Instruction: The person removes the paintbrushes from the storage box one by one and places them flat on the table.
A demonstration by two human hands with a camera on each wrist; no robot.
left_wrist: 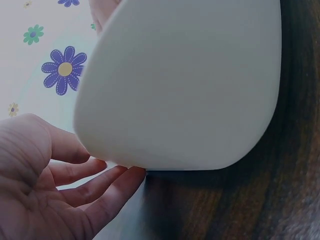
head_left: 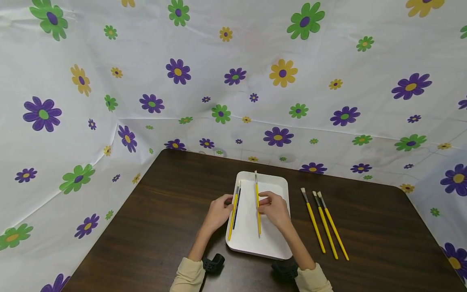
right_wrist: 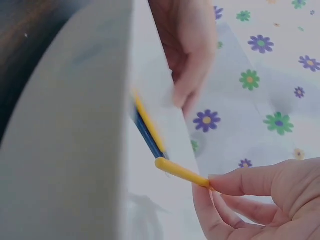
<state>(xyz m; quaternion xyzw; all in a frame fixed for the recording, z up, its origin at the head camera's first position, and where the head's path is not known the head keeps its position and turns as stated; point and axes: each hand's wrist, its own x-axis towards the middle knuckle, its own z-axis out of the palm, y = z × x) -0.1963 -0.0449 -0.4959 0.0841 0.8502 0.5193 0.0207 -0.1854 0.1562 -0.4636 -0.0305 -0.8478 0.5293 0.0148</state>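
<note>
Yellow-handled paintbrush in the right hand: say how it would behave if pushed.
The yellow-handled paintbrush pinched by the right hand is probably stiff: its handle is straight. Being rounded, it may roll; being thin, it is likely light.

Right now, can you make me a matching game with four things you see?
1. tray
2. dark brush
3. three brushes
4. right hand

A. on the table, right of the tray
B. pinching a yellow brush
C. white
D. lying inside the tray

Pairs: 1-C, 2-D, 3-A, 4-B
</note>
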